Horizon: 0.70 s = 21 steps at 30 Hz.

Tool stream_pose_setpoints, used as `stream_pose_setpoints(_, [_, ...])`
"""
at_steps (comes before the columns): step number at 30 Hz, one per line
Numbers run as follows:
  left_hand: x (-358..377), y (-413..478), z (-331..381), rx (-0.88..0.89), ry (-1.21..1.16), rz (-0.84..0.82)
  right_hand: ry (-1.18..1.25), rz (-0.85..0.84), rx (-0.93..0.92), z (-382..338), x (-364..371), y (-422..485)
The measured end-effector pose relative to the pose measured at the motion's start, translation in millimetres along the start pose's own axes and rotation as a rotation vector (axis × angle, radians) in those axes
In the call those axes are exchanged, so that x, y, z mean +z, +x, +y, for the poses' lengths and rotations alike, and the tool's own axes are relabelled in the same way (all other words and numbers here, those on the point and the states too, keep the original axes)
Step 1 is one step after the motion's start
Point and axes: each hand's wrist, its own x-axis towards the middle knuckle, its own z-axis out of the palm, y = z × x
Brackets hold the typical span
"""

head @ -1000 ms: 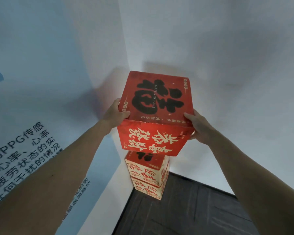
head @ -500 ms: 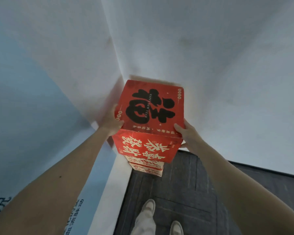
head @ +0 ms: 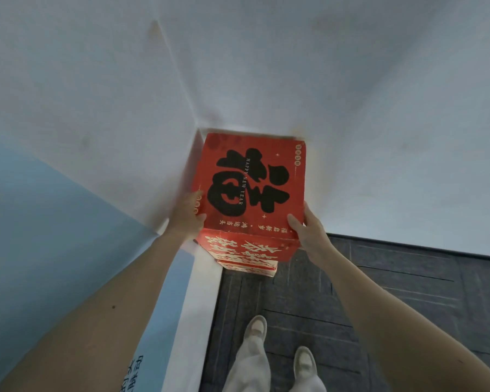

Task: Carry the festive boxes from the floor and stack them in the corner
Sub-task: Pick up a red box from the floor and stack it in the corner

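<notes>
We clamp the red festive box at frame centre between both hands: left hand and right hand pressed on opposite sides. Each grip is spread flat against cardboard, above the stacked boxes in the corner.

Walls: two, pale white, meeting in a corner above and beyond the fingers.
Blue panel: on the wall left of the fingers; dark printed characters low down, partly cut off.
Floor: dark grey carpet tiles, below and right of the fingers.
Shoes: one pair, light-coloured, under pale trousers, well below the fingers.
</notes>
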Motion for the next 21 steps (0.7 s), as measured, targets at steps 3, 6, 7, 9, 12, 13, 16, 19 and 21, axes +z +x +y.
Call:
stream_pose_setpoints(3, [2.0,6.3,-8.1,0.061,0.134,-0.054,-0.012,0.005,-0.014,0.5,4.1,8.5])
stream_pose_setpoints(6, [0.7,1.3,-9.1,0.134,0.272,-0.163,-0.015,-0.006,-0.015,-1.8,11.0,14.7])
stream_pose_setpoints(7, [1.5,-0.8,-8.6,0.146,0.284,-0.209,-0.008,-0.013,-0.014,-2.4,14.8,16.2])
stream_pose_setpoints(9, [1.5,-3.3,-5.3,0.155,0.282,-0.227,-0.001,-0.017,-0.017,-3.2,23.0,18.7])
stream_pose_setpoints(12, [0.4,1.7,-1.9,0.166,0.283,-0.195,0.016,-0.001,-0.022,-1.5,27.4,21.1])
stream_pose_setpoints(13, [0.0,4.3,-1.0,0.17,0.292,-0.204,0.021,-0.008,-0.022,-0.7,26.7,21.9])
stream_pose_setpoints(16, [0.5,9.5,0.4,0.168,0.334,-0.224,0.012,-0.036,-0.023,0.1,22.9,25.6])
stream_pose_setpoints(19, [1.9,12.6,1.2,0.165,0.369,-0.229,-0.004,-0.045,-0.029,-1.0,21.3,28.4])
stream_pose_setpoints(21, [0.9,14.4,3.1,0.179,0.411,-0.228,-0.024,-0.035,-0.032,-3.6,20.3,26.9])
